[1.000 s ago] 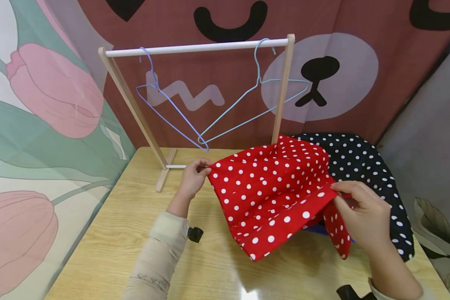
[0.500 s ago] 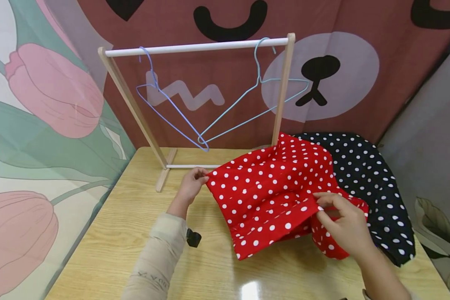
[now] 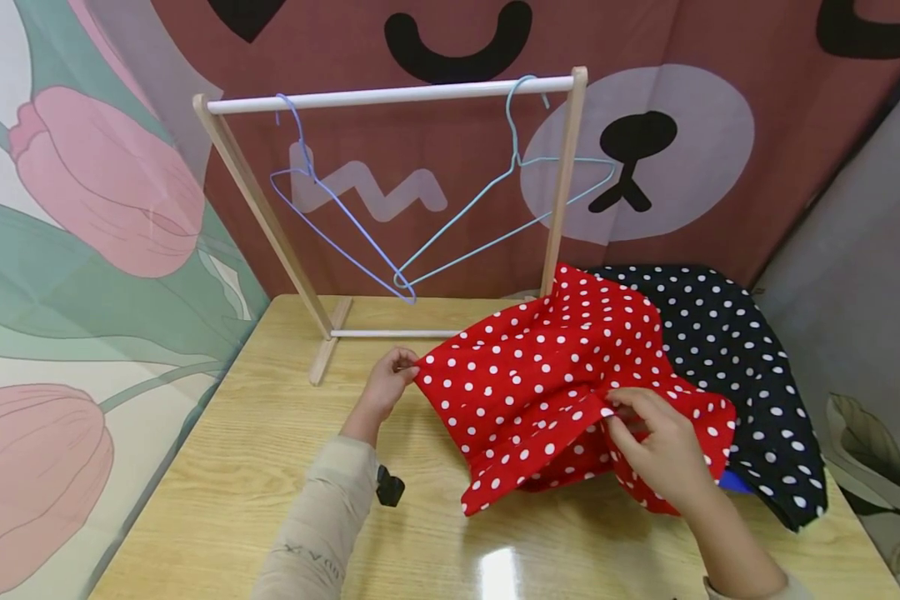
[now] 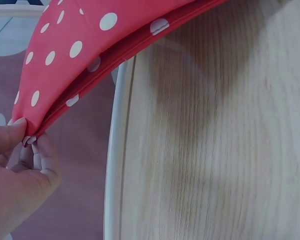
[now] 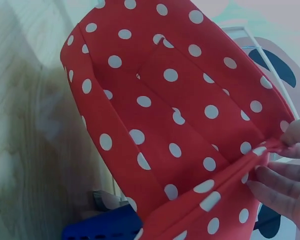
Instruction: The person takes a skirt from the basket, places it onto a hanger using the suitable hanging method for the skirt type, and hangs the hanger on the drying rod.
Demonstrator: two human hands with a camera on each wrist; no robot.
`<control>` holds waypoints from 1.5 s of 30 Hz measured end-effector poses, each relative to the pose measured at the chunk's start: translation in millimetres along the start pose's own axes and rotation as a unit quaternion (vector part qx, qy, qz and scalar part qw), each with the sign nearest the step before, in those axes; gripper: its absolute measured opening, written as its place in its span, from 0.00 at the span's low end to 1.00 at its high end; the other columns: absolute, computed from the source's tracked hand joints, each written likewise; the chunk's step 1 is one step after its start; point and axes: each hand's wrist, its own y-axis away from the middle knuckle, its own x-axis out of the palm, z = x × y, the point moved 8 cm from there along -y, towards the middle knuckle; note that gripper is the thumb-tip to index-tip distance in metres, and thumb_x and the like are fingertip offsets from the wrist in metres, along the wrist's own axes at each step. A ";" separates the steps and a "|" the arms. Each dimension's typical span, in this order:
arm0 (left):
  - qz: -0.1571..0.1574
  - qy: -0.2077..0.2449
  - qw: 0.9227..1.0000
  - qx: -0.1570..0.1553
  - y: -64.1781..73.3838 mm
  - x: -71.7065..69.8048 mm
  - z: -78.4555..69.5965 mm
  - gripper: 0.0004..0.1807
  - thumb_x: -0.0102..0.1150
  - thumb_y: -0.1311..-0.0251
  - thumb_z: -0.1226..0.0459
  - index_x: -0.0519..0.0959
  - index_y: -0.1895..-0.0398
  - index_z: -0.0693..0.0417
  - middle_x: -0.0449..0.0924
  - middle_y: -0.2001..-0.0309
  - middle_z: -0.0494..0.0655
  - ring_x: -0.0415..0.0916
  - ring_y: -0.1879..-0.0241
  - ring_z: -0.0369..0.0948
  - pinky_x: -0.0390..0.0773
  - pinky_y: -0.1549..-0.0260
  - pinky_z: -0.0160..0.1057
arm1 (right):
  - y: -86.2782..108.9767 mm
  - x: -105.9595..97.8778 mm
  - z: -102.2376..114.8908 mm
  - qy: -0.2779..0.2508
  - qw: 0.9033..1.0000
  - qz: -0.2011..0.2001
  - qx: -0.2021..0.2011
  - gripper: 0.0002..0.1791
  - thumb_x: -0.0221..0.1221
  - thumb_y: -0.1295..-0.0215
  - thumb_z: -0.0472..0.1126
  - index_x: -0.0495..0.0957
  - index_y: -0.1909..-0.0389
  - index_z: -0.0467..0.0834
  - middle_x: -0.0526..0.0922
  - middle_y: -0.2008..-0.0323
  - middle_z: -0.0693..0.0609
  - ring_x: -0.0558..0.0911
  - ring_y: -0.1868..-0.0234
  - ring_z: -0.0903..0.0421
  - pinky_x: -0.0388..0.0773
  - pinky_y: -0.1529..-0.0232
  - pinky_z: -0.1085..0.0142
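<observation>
A red cloth with white polka dots [image 3: 525, 367] is stretched between my two hands above the table. At its left corner, my left hand [image 3: 386, 385] pinches the fabric between thumb and fingers; the left wrist view shows layered edges of the cloth [image 4: 75, 50] meeting at that pinch. My right hand [image 3: 663, 446] pinches a gathered fold near the cloth's front right, and the right wrist view shows the bunched edge between thumb and fingers. Part of the cloth drapes down behind and below the right hand. Whether it is a garment cannot be told.
Black polka-dot fabric [image 3: 727, 333] lies at the right, partly beneath the red cloth. A blue object [image 3: 735, 482] peeks out below, mostly hidden. A wooden rack with a white rod [image 3: 390, 96] stands behind, carrying a purple hanger [image 3: 345, 212] and a light blue hanger [image 3: 461, 212].
My right hand has moved left and slightly down, pinching the cloth and bringing its edge closer to the left hand. My left hand has lowered a little. More black fabric and blue show.
</observation>
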 end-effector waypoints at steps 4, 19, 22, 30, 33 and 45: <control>-0.001 -0.003 1.000 0.003 0.6 0.3 1.7 0.07 0.46 0.48 0.79 0.69 0.65 0.67 0.68 0.69 0.56 0.66 0.69 0.41 0.72 0.63 0.40 | -0.3 3.7 0.3 0.018 1.000 -0.002 0.000 0.17 0.62 0.59 0.28 0.74 0.63 0.37 0.76 0.63 0.47 0.77 0.68 0.53 0.76 0.72 0.59; -0.002 0.021 0.997 -0.081 5.5 8.5 31.7 0.09 0.45 0.45 0.77 0.67 0.60 0.72 0.71 0.66 0.61 0.73 0.69 0.47 0.73 0.63 0.44 | 5.5 9.1 -2.1 -0.026 0.999 0.004 0.047 0.15 0.62 0.57 0.27 0.76 0.64 0.37 0.77 0.65 0.47 0.77 0.70 0.54 0.74 0.73 0.74; 0.009 0.036 0.997 -0.062 -10.4 7.4 61.9 0.09 0.48 0.47 0.76 0.68 0.61 0.71 0.71 0.66 0.60 0.73 0.68 0.48 0.74 0.65 0.42 | 6.0 10.9 -4.1 -0.028 0.998 0.006 0.051 0.15 0.62 0.56 0.27 0.75 0.64 0.37 0.77 0.66 0.47 0.77 0.70 0.54 0.75 0.74 0.70; 0.043 0.079 0.995 -0.032 -83.5 3.6 200.4 0.11 0.55 0.49 0.69 0.70 0.61 0.62 0.73 0.66 0.56 0.74 0.68 0.46 0.75 0.68 0.40 | 7.7 18.2 -9.7 -0.018 0.999 0.018 0.046 0.15 0.63 0.58 0.28 0.75 0.66 0.38 0.77 0.69 0.49 0.77 0.71 0.55 0.77 0.75 0.64; 0.049 0.081 0.995 -0.024 -82.5 5.8 205.6 0.12 0.53 0.47 0.71 0.69 0.60 0.66 0.73 0.66 0.58 0.74 0.68 0.46 0.75 0.68 0.40 | 9.5 21.8 -12.6 -0.011 0.998 0.031 0.055 0.14 0.64 0.57 0.30 0.74 0.67 0.39 0.76 0.69 0.51 0.76 0.72 0.57 0.76 0.76 0.68; 0.032 0.222 0.960 -0.165 -102.9 14.3 296.3 0.12 0.63 0.59 0.67 0.76 0.72 0.67 0.77 0.72 0.56 0.76 0.73 0.44 0.76 0.72 0.40 | 19.6 27.0 -26.8 0.001 0.992 0.074 0.102 0.13 0.63 0.55 0.32 0.75 0.66 0.38 0.77 0.70 0.49 0.74 0.75 0.58 0.72 0.78 0.74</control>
